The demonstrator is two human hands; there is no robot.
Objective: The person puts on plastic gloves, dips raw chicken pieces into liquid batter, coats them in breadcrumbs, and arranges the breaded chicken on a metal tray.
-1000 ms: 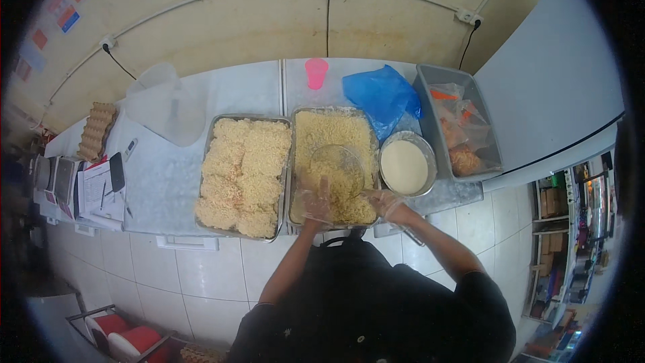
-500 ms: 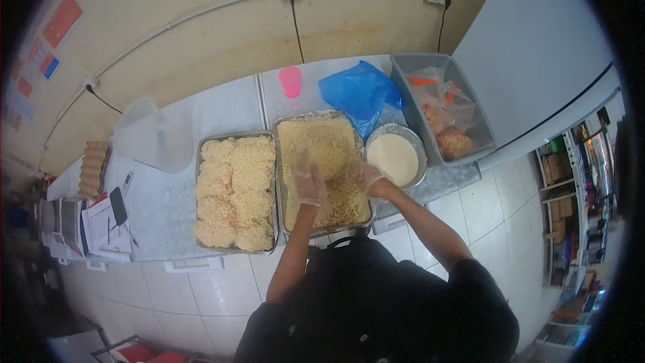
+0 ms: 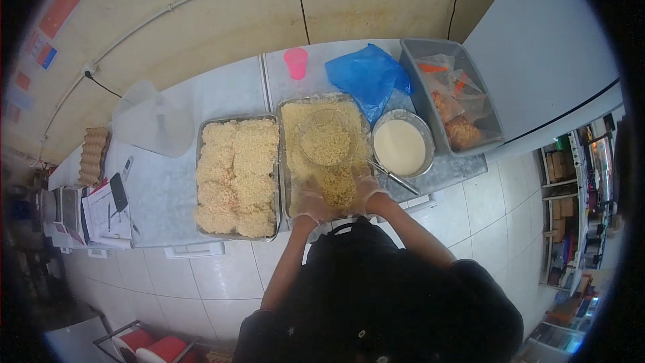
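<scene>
At the left, an egg carton (image 3: 94, 156) is set beside a clear container (image 3: 156, 124). To their right, a metal tray (image 3: 277, 195) is filled with crumb-coated pieces (image 3: 236, 176). At the near end of the crumb tray (image 3: 283, 161), loose crumbs (image 3: 338, 185) are flanked by the gloved left hand (image 3: 311, 202) and right hand (image 3: 366, 191), held apart; whether anything is gripped cannot be told. Farther in, a round see-through vessel (image 3: 328, 137) is rested on crumbs. Rightward, a metal-handled utensil (image 3: 403, 183) is laid by a batter bowl (image 3: 431, 152).

metal tray (image 3: 285, 181), loose yellowish crumbs (image 3: 338, 191) inside
</scene>
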